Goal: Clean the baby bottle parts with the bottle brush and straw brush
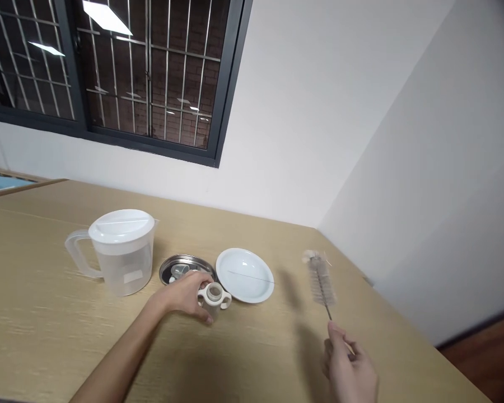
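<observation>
My left hand (192, 296) is wrapped round the side of a small baby bottle (212, 302), which has a pale two-handled collar and an uncapped mouth. The bottle's lower part is partly behind my fingers. On the right, my right hand (349, 364) grips the thin stem of a bottle brush (321, 282). Its bristles point up and away from me, apart from the bottle. Behind my left hand lies a round metal tray (164, 274) holding small clear and white parts (180, 271). A white shallow dish (262, 291) stands just right of the tray.
A lidded translucent pitcher (126, 263) stands on the wooden table (252, 358) at left, its handle facing left. White walls (302, 112) meet behind the table's far right corner. A barred window (151, 73) is above the back edge.
</observation>
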Tool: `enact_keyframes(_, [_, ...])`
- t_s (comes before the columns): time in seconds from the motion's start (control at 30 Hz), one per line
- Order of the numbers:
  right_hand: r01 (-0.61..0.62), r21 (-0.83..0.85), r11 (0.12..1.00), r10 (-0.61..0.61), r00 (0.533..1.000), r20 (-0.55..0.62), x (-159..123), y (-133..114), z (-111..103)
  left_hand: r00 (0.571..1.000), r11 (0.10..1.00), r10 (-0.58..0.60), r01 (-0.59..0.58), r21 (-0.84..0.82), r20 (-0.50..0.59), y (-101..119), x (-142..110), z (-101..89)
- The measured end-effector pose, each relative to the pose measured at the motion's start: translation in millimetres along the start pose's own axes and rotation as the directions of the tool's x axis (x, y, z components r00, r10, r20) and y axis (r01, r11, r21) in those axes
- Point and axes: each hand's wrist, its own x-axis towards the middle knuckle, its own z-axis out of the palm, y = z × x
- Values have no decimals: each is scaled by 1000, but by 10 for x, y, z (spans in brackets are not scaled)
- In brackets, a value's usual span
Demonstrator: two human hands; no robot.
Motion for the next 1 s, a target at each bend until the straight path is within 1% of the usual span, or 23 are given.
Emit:
enact_keyframes(0.03, [-53,122,991,56,998,-25,-20,-46,32,1000,1000,-1,1,15,0,-3,4,17])
enact_keyframes(0.1, [-122,279,953,105,992,75,-39,-140,97,1000,999,-10,11,37,-10,-3,8,29])
enact_keyframes(0.13, [-142,326,935,104,986,130,-38,-185,127,1000,999,-17,18,36,-24,3,8,21])
enact_keyframes(0.2, [-155,374,914,81,975,206,-23,-267,185,999,1000,-20,20,-9,-45,24,4,-27])
enact_keyframes(0.3, [-151,398,905,35,958,284,24,-371,291,995,989,-7,-8,-146,-96,58,1,-147])
enact_keyframes(0.37, [-134,404,905,-4,946,324,78,-440,396,982,978,-35,-5,-210,-184,53,7,-224])
enact_keyframes(0.43, [-105,397,912,-56,926,374,163,-519,537,945,973,-96,23,-228,-314,10,24,-275])
enact_keyframes(0.5, [-80,366,927,-110,875,472,286,-604,710,886,981,-125,43,-189,-447,-70,47,-299])
enact_keyframes(0.57, [-60,311,949,-139,804,578,437,-680,901,829,996,-79,43,-78,-554,-175,67,-303])
enact_keyframes(0.6, [-49,276,960,-142,763,631,516,-706,994,810,999,-43,47,-8,-584,-231,74,-299])
enact_keyframes(0.63, [-32,244,969,-143,734,664,594,-722,1081,801,997,-11,57,57,-599,-285,77,-293])
enact_keyframes(0.67, [-15,219,976,-144,707,693,668,-724,1156,798,991,6,75,109,-602,-334,77,-286])
enact_keyframes(0.73, [14,195,981,-156,655,740,792,-687,1261,799,976,-3,133,171,-601,-409,72,-271])
enact_keyframes(0.8, [43,187,981,-175,604,778,874,-611,1296,801,962,-22,179,204,-598,-444,63,-258])
enact_keyframes(0.9, [91,159,983,-183,530,828,912,-495,1246,803,945,-22,211,249,-596,-431,61,-247])
enact_keyframes(1.0, [127,121,985,-168,484,859,870,-442,1166,801,931,-3,221,292,-598,-386,75,-237])
